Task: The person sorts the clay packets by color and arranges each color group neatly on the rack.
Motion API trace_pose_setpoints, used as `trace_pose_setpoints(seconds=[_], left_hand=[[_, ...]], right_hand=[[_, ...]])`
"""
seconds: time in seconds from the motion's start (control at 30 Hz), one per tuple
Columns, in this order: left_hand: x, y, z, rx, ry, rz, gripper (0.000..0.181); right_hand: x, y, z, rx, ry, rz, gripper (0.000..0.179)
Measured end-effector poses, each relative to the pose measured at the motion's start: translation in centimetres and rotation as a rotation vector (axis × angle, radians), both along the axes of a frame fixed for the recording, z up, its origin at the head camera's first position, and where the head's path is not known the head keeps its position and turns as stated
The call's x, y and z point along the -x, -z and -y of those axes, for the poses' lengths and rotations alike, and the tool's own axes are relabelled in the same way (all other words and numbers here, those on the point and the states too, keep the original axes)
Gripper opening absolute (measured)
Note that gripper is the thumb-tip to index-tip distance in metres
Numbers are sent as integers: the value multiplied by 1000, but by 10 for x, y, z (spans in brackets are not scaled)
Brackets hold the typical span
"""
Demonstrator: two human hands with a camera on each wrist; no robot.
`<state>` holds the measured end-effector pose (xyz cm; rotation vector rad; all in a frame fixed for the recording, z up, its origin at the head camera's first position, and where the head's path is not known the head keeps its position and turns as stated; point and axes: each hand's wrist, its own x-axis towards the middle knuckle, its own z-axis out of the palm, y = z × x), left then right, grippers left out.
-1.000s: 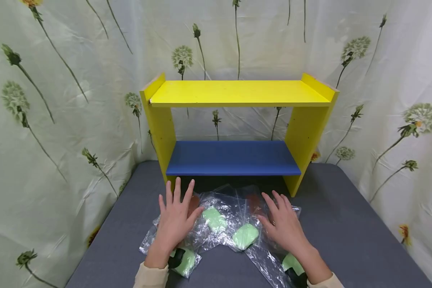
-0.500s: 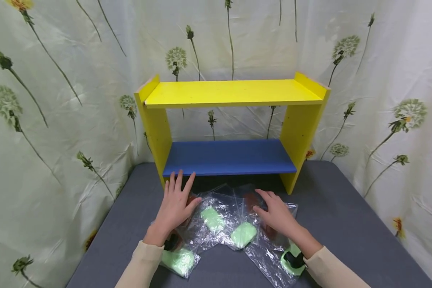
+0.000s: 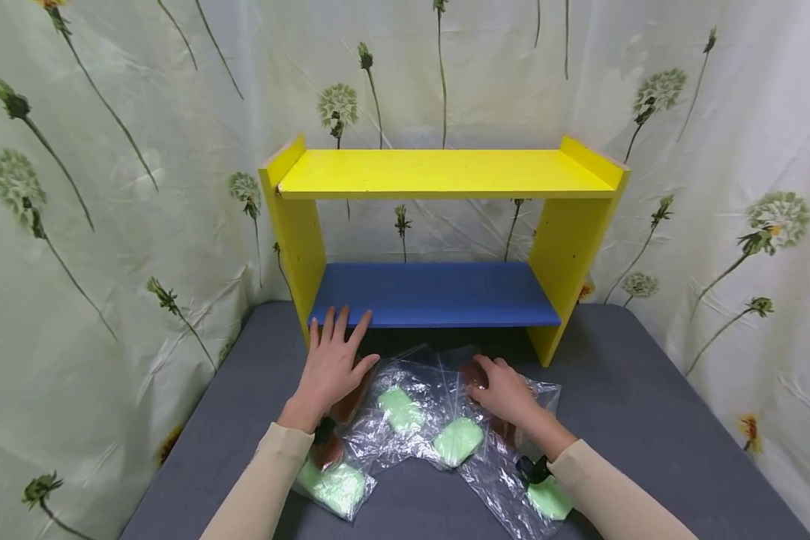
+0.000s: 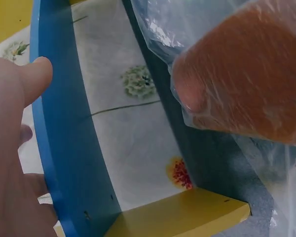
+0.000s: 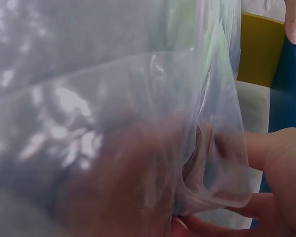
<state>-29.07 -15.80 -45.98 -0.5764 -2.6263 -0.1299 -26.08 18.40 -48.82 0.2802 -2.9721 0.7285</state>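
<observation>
My left hand (image 3: 331,371) is spread with straight fingers at the front edge of the blue shelf (image 3: 435,292). In the left wrist view its fingertips lie along that blue board. Near its wrist is a bagged brown block (image 4: 251,79). My right hand (image 3: 506,394) bends over the clear plastic bags; in the right wrist view its thumb and fingers pinch the edge of a clear bag (image 5: 138,98). Through that film a brown block (image 5: 123,187) shows blurred. Pale green blocks (image 3: 459,441), also bagged, lie between the hands.
The blue board belongs to a shelf unit with yellow sides and a yellow top (image 3: 439,172), standing on the dark grey table (image 3: 634,420). Behind hangs a curtain (image 3: 142,172) printed with dandelions. More bagged green blocks (image 3: 337,487) lie near the left forearm.
My left hand has moved slightly forward to the blue shelf's edge. My right hand has shifted left, its fingers curling in on the bag. The bags lie about where they were.
</observation>
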Motion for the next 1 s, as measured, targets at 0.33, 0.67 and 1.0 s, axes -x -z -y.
trace_pose_setpoints(seconds=[0.33, 0.67, 1.0], left_hand=[[4, 5, 6, 36, 4, -27, 79], [6, 5, 7, 61, 18, -28, 83], [6, 5, 8, 76, 6, 4, 86]], right_hand=[[7, 5, 8, 41, 54, 63, 86], [7, 13, 2, 181, -56, 47, 77], [-7, 2, -12, 378, -71, 142, 50]])
